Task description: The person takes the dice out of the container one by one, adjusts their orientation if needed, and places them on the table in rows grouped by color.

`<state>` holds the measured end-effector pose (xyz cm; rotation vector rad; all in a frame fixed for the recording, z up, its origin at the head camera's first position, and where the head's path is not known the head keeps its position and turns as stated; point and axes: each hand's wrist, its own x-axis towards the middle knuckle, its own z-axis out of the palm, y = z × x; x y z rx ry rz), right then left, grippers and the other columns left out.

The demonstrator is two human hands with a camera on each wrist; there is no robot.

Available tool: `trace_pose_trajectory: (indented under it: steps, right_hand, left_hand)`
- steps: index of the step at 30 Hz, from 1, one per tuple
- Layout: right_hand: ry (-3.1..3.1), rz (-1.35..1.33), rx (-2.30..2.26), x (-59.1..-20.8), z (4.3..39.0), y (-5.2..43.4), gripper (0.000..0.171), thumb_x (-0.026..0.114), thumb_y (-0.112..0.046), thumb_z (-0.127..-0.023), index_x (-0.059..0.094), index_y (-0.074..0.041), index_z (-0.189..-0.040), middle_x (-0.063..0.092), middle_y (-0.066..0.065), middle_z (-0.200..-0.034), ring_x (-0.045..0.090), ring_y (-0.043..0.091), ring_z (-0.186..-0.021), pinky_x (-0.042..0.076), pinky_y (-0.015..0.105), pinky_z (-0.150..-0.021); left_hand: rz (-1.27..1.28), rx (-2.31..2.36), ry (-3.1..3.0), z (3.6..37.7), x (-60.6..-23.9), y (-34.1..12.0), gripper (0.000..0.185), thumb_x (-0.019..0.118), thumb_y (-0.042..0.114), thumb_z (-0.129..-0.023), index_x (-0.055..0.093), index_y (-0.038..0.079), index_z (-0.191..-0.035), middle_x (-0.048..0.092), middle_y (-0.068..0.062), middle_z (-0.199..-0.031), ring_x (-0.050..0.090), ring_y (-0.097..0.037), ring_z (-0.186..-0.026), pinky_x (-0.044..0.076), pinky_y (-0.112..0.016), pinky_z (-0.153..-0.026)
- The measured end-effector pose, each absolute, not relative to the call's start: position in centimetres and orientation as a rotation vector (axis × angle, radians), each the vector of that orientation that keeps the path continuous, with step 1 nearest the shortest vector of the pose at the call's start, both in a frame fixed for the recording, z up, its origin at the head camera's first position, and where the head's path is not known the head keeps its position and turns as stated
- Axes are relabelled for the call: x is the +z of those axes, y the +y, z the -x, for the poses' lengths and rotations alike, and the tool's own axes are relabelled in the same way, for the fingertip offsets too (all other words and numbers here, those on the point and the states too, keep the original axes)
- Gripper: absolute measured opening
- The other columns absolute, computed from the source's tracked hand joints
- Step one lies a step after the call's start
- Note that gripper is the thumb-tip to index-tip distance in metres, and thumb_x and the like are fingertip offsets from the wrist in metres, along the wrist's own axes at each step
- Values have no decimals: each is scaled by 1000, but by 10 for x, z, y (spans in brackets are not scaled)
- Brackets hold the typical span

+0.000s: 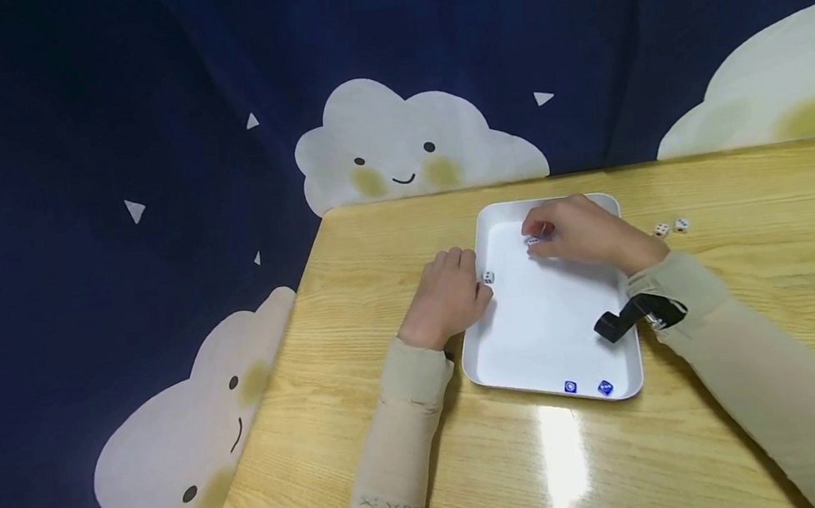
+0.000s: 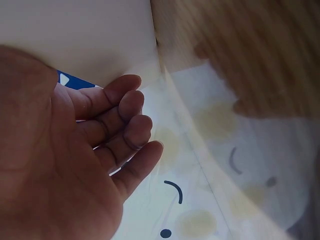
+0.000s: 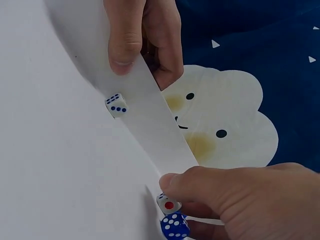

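Observation:
My left hand (image 1: 446,296) grips the left wall of a white tray (image 1: 530,332), thumb inside and fingers outside. Close by that thumb, a white die (image 3: 116,105) with blue pips lies against the inner wall. At the tray's far part, my right hand (image 1: 578,230) pinches a white die (image 3: 169,204) with a red pip and a blue die (image 3: 175,226) with white pips, side by side between thumb and fingers. The left wrist view shows the left hand's fingers (image 2: 127,117) slightly bent beside the tray's outer wall.
Two blue dice (image 1: 570,386) (image 1: 605,388) lie by the tray's near edge. On the wooden table (image 1: 791,244), right of the tray, sit two white dice (image 1: 661,230) (image 1: 682,225). A black strap (image 1: 633,316) hangs from the right wrist over the tray. A dark blue cloud-printed curtain (image 1: 206,76) stands behind.

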<state>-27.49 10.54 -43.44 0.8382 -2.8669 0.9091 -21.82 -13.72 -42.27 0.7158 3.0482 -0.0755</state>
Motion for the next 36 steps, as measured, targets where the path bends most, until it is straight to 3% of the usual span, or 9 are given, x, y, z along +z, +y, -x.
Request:
trace_pose_trajectory:
  steps: [11, 36]
  right_hand:
    - [-2892, -804, 892, -436, 273, 105, 21, 79, -15, -86, 76, -9, -107, 76, 6, -97, 66, 20, -90, 53, 42, -86]
    - [-2898, -822, 899, -438, 275, 105, 22, 79, -10, -86, 76, -8, -108, 76, 8, -100, 67, 21, -92, 53, 42, -88]
  left_hand:
    - [-685, -59, 3019, 217, -421, -136, 36, 45, 29, -100, 56, 3, -122, 60, -9, -110, 55, -26, -101, 48, -37, -90]
    - [-687, -44, 3024, 219, -422, -136, 35, 46, 28, -100, 57, 3, -121, 60, -8, -108, 55, -25, -100, 48, -37, -89]
